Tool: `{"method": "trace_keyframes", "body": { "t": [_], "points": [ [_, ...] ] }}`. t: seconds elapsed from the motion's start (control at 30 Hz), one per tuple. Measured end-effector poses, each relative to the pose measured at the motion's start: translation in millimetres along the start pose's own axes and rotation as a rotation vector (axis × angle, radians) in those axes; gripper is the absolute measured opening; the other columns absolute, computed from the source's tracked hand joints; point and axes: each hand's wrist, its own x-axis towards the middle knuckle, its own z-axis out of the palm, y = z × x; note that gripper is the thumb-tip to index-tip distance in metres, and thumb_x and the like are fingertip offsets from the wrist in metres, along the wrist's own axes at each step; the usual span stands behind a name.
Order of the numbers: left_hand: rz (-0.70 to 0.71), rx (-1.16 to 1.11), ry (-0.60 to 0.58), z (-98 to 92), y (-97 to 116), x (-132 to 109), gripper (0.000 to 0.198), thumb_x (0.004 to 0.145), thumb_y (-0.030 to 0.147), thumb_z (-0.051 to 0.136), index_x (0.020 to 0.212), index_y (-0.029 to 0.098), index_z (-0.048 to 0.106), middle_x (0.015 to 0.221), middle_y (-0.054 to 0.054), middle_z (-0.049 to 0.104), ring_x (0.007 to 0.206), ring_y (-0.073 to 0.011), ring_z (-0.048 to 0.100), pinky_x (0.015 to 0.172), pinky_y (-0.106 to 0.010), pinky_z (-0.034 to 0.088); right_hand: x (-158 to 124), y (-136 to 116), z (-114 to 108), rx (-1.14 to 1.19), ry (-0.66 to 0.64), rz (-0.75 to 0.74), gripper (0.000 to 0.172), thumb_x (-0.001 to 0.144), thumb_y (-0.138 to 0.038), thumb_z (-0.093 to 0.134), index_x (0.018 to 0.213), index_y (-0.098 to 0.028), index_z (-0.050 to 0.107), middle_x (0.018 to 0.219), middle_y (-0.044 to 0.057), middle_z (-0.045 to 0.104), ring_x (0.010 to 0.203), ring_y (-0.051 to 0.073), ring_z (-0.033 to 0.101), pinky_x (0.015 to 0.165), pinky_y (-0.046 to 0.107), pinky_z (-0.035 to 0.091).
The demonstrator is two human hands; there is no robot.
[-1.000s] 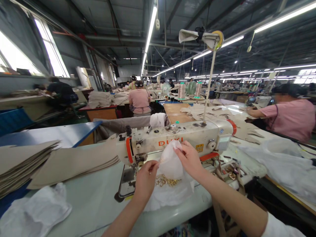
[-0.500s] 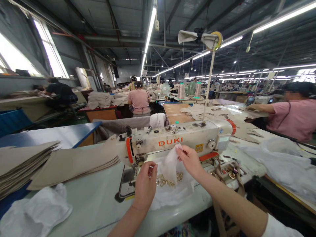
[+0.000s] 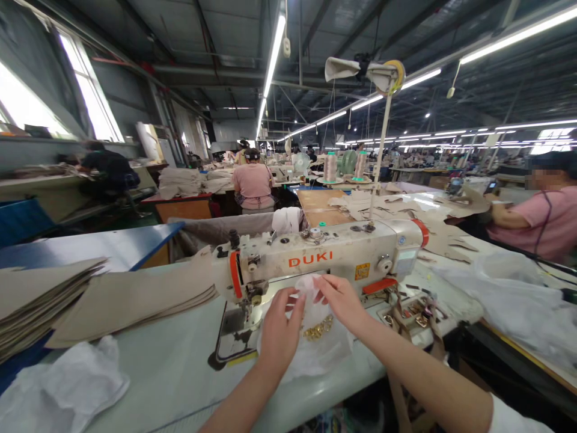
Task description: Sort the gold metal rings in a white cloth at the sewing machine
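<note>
A thin white plastic bag (image 3: pixel 311 361) lies spread on the sewing machine bed, with its upper part lifted. Several small gold metal fittings (image 3: pixel 318 328) rest in a cluster on it. My right hand (image 3: pixel 341 302) pinches the raised edge of the bag between thumb and fingers. From the other side, my left hand (image 3: pixel 280 331) has its thumb and curled fingertips on the same edge. Just behind both hands stands the white sewing machine (image 3: pixel 279 255), and its needle area is to the left of my left hand.
Stacks of beige fabric pieces (image 3: pixel 135 304) lie to the left, near a crumpled white bundle (image 3: pixel 67 382). On the right are a tray of metal hardware and straps (image 3: pixel 412 316) and a clear plastic bag (image 3: pixel 514 288). A co-worker in pink (image 3: pixel 547 219) sits at the far right.
My left hand has moved right and up to the bag's edge. My right hand has lowered slightly with the bag, and the gold fittings show gathered closer together.
</note>
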Motion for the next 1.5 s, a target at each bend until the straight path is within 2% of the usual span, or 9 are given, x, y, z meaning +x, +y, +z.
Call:
{"method": "trace_keyframes", "body": {
  "t": [0.17,0.47,0.6,0.7,0.83,0.93,1.07,1.2,1.5],
  "points": [
    [-0.154,-0.137,0.015,-3.5,7.5,5.4,0.035,0.079,0.05,0.053,0.09,0.018,0.063,0.085,-0.007,0.069,0.074,-0.0223,0.064,0.067,-0.034,0.053,-0.2,-3.3,-9.5,-0.142,-0.039,-0.091,0.043,0.085,-0.049,0.045,0.057,-0.018,0.053,0.055,0.0,0.052,0.056,0.013,0.048,0.052,0.025,0.034],
    [0.032,-0.046,-0.135,-1.3,5.7,2.9,0.03,0.079,0.037,0.057,0.1,0.021,0.069,0.113,-0.008,0.067,0.104,-0.0243,0.06,0.087,-0.038,0.05,7.9,-12.0,-13.7,-0.092,-0.203,-0.141,0.039,0.085,-0.048,0.047,0.076,-0.018,0.07,0.076,0.002,0.067,0.078,0.021,0.059,0.072,0.029,0.045],
    [-0.025,0.062,-0.174,-3.3,-11.1,7.9,0.026,0.076,0.021,0.046,0.088,0.021,0.07,0.1,-0.006,0.071,0.094,-0.0225,0.064,0.085,-0.039,0.05,12.7,-14.9,-18.3,-0.079,-0.15,-0.117,0.039,0.084,-0.05,0.048,0.077,-0.019,0.071,0.072,0.001,0.066,0.072,0.019,0.058,0.067,0.028,0.043],
    [-0.067,0.085,-0.171,-8.2,-13.2,4.7,0.023,0.079,0.027,0.047,0.084,0.022,0.068,0.093,-0.006,0.071,0.09,-0.0224,0.065,0.083,-0.038,0.051,16.1,-15.5,-24.5,-0.091,-0.088,-0.111,0.04,0.084,-0.051,0.048,0.069,-0.019,0.067,0.068,0.0,0.062,0.066,0.016,0.054,0.061,0.025,0.039],
    [-0.019,0.077,-0.105,-3.4,-0.1,-13.7,0.038,0.084,0.044,0.049,0.109,0.02,0.061,0.114,-0.01,0.065,0.106,-0.0258,0.061,0.091,-0.043,0.049,16.1,-16.6,-22.1,-0.07,-0.08,-0.107,0.041,0.084,-0.05,0.047,0.064,-0.018,0.064,0.067,0.0,0.06,0.065,0.015,0.052,0.061,0.025,0.039],
    [0.011,0.174,-0.15,5.7,-2.9,-23.6,0.055,0.076,0.036,0.06,0.126,0.015,0.051,0.128,-0.016,0.058,0.118,-0.0295,0.054,0.101,-0.048,0.042,15.0,-20.7,-17.7,-0.055,-0.065,-0.121,0.039,0.084,-0.049,0.047,0.068,-0.019,0.066,0.07,0.001,0.062,0.068,0.016,0.054,0.063,0.026,0.041],
    [-0.09,0.259,-0.231,2.8,-26.6,-17.2,0.032,0.08,0.021,0.044,0.105,0.012,0.062,0.11,-0.017,0.067,0.104,-0.028,0.063,0.094,-0.046,0.045,18.2,-28.0,-24.9,-0.035,0.028,-0.157,0.037,0.083,-0.048,0.049,0.078,-0.019,0.071,0.075,0.002,0.067,0.073,0.019,0.058,0.066,0.028,0.043],
    [-0.098,0.255,-0.208,-11.1,-36.4,-3.4,0.027,0.085,0.027,0.039,0.081,0.019,0.064,0.09,-0.012,0.071,0.091,-0.0283,0.065,0.087,-0.045,0.047,24.5,-30.5,-37.4,0.026,0.115,-0.112,0.04,0.078,-0.054,0.055,0.083,-0.019,0.074,0.079,0.004,0.07,0.076,0.021,0.061,0.067,0.03,0.048],
    [-0.169,0.032,-0.105,-11.3,-31.3,5.5,0.029,0.079,0.033,0.04,0.086,0.02,0.065,0.075,-0.004,0.07,0.072,-0.0222,0.068,0.067,-0.034,0.055,22.5,-29.5,-41.7,0.131,0.175,-0.128,0.041,0.074,-0.058,0.06,0.079,-0.019,0.073,0.082,0.004,0.071,0.081,0.024,0.061,0.076,0.035,0.051]
  ]
}}
